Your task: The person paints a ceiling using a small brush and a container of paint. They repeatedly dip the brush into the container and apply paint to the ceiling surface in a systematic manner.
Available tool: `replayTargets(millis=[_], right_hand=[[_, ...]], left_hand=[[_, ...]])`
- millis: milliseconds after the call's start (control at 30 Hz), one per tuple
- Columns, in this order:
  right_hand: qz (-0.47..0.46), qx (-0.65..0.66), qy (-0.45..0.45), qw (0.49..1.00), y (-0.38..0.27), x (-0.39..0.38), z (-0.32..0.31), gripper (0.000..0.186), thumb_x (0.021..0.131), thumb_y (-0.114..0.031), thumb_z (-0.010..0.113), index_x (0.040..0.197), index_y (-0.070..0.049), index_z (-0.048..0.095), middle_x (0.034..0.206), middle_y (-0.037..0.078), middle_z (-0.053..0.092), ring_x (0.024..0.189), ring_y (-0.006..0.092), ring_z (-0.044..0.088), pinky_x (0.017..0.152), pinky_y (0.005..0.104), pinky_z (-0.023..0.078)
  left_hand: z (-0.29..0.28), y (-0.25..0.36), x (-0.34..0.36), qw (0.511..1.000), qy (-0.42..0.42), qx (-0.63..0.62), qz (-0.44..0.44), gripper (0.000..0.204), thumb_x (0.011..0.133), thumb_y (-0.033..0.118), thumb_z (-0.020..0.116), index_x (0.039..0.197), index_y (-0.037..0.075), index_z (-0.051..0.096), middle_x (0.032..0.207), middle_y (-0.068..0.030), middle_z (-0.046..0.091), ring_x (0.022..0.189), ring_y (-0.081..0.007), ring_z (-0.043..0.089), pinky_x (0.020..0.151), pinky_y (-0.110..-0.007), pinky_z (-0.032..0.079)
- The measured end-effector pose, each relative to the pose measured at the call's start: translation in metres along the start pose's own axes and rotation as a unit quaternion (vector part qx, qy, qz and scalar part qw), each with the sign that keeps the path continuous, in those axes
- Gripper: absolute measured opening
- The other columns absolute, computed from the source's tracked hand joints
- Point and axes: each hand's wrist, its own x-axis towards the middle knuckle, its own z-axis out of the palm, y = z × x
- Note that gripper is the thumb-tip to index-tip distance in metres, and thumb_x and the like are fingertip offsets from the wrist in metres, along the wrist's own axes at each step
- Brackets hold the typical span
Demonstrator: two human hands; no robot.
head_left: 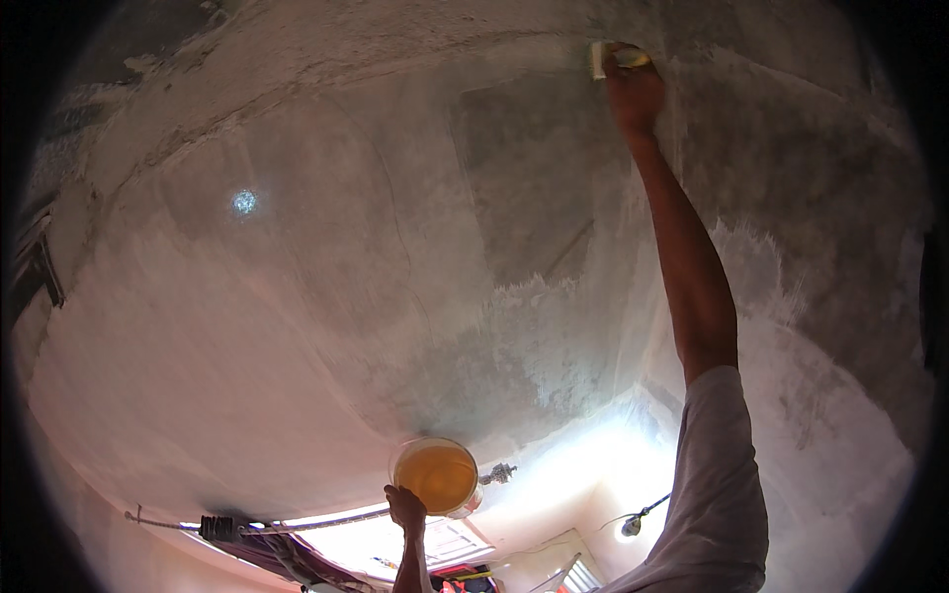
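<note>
High on the rough grey plaster surface (534,168), my right hand (636,97) grips a wide brush (598,61). Its pale bristle edge points left against the surface, and part of its yellowish body shows past my fingers. My right arm is stretched out far, in a light short sleeve. Lower down, my left hand (405,506) holds a round bucket (436,478) by its left side. The bucket has a pale rim and looks amber within; I cannot tell how full it is. Around the brush the plaster is dark grey, with whitish coated patches lower down.
A rope (336,519) runs across the lower left, with dark cloth (282,558) hanging from it. A light bulb (631,526) on a cord hangs near my right sleeve. Beside the bucket is a grey knobby thing (499,474). Bright light falls on the wall behind.
</note>
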Motion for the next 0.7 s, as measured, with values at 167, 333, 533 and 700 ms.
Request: replayTargets(millis=[167, 333, 533, 700], right_hand=[[-0.124, 0.025, -0.016, 0.992, -0.066, -0.012, 0.026, 0.017, 0.080, -0.019, 0.070, 0.096, -0.014, 0.068, 0.094, 0.006, 0.066, 0.081, 0.0275, 0.066, 0.071, 0.0340, 0.052], [-0.134, 0.065, -0.092, 0.985, -0.119, -0.036, 0.023, 0.017, 0.080, -0.018, 0.069, 0.097, -0.013, 0.068, 0.097, 0.007, 0.065, 0.083, 0.0289, 0.065, 0.073, 0.0357, 0.053], [0.035, 0.269, -0.162, 0.949, -0.166, -0.047, 0.020, 0.021, 0.083, -0.021, 0.066, 0.098, -0.006, 0.067, 0.093, 0.012, 0.067, 0.082, 0.0296, 0.066, 0.071, 0.0382, 0.053], [0.096, 0.276, -0.115, 0.949, -0.080, -0.027, 0.024, 0.019, 0.082, -0.018, 0.069, 0.098, -0.006, 0.068, 0.083, 0.006, 0.068, 0.074, 0.0127, 0.064, 0.067, 0.0295, 0.052]], left_hand=[[0.057, -0.089, 0.034, 0.994, 0.021, -0.107, 0.031, 0.025, 0.096, 0.027, 0.043, 0.105, 0.004, 0.039, 0.091, -0.0211, 0.059, 0.082, -0.0405, 0.061, 0.071, -0.051, 0.048], [0.011, 0.001, 0.002, 1.000, -0.013, -0.010, 0.005, 0.025, 0.096, 0.028, 0.041, 0.104, 0.004, 0.039, 0.092, -0.0218, 0.059, 0.084, -0.0418, 0.061, 0.072, -0.051, 0.048], [-0.006, -0.009, 0.003, 1.000, 0.003, -0.003, 0.010, 0.026, 0.096, 0.027, 0.042, 0.103, 0.003, 0.038, 0.094, -0.0233, 0.059, 0.085, -0.0434, 0.061, 0.072, -0.052, 0.048], [-0.010, 0.006, 0.000, 1.000, -0.009, -0.006, 0.029, 0.025, 0.095, 0.026, 0.042, 0.103, 0.003, 0.037, 0.094, -0.0243, 0.058, 0.085, -0.0442, 0.061, 0.073, -0.053, 0.048]])
